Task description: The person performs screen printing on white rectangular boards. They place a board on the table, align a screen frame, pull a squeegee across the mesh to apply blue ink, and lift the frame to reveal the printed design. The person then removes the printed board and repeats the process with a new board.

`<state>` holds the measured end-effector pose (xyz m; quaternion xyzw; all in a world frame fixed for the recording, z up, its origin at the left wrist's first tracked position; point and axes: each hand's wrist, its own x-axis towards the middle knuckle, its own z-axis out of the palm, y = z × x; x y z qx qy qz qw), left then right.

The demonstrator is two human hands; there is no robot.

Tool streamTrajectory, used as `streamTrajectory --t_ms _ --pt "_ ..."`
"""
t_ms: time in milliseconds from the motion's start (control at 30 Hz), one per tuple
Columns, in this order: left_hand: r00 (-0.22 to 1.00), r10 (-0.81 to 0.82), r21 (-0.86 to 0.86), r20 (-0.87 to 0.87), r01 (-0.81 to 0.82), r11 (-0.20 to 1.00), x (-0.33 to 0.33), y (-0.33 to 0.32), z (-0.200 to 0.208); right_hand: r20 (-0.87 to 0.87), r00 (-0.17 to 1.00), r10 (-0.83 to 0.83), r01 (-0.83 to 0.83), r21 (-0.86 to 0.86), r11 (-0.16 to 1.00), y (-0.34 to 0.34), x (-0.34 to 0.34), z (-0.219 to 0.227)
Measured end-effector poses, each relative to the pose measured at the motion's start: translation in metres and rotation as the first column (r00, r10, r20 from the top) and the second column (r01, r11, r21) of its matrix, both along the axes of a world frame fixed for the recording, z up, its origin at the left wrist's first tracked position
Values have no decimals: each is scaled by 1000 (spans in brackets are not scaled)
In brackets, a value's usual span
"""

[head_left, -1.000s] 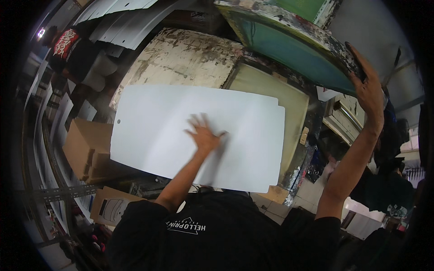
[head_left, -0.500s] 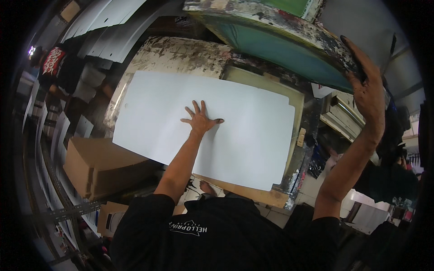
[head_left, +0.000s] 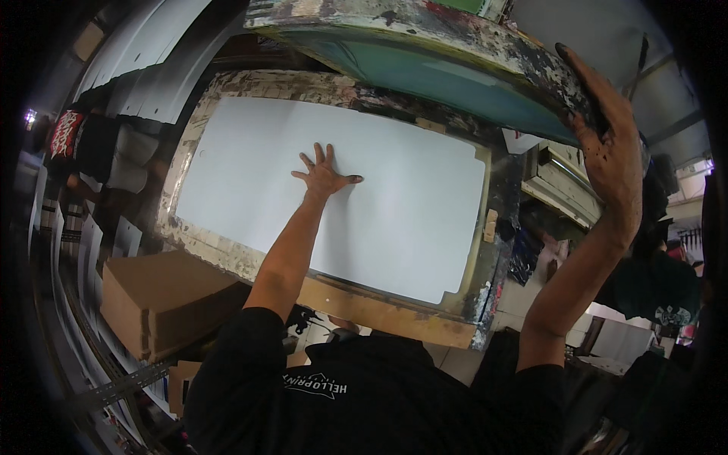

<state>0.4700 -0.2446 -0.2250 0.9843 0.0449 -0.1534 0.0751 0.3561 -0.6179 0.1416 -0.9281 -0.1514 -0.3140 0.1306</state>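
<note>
A large white sheet [head_left: 402, 205] with notched right corners lies flat on a paint-spattered worktable [head_left: 371, 307]. My left hand [head_left: 324, 176] rests on the sheet left of its middle, palm down with fingers spread wide. Above the table's far side, a paint-crusted screen-printing frame [head_left: 462, 45] is raised and tilted, its blue-green mesh [head_left: 425, 72] showing underneath. My right hand [head_left: 613, 144] grips the frame's right end, thumb on the near side and dark-stained fingers reaching over the edge.
A small wooden block [head_left: 491, 226] sits on the table's right border. To the left stands a brown cardboard box [head_left: 167, 296], with white sheets [head_left: 144, 76] racked beyond it. Another person [head_left: 106, 148] is at the far left. More gear [head_left: 561, 186] stands at the right.
The sheet has slid away from me under my left hand, and more of the table's near edge shows. My right hand keeps hold of the raised frame. The whole view has shifted slightly.
</note>
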Motion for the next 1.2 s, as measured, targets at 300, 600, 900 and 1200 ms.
streamTrajectory --t_ms 300,600,900,1200 --pt "1000 11 18 -14 -10 1000 -1 -14 2 -91 994 53 -39 146 989 1 -3 1" --pt "1000 -1 11 -18 2 1000 -8 -36 -1 -57 990 -131 131 3 991 43 -12 18" --pt "998 29 31 -62 -27 999 -9 -42 5 -69 993 100 -86 177 980 6 -5 -3" --pt "997 -68 -10 43 68 998 -16 -55 -24 2 1000 28 -28 75 997 38 -32 -15"
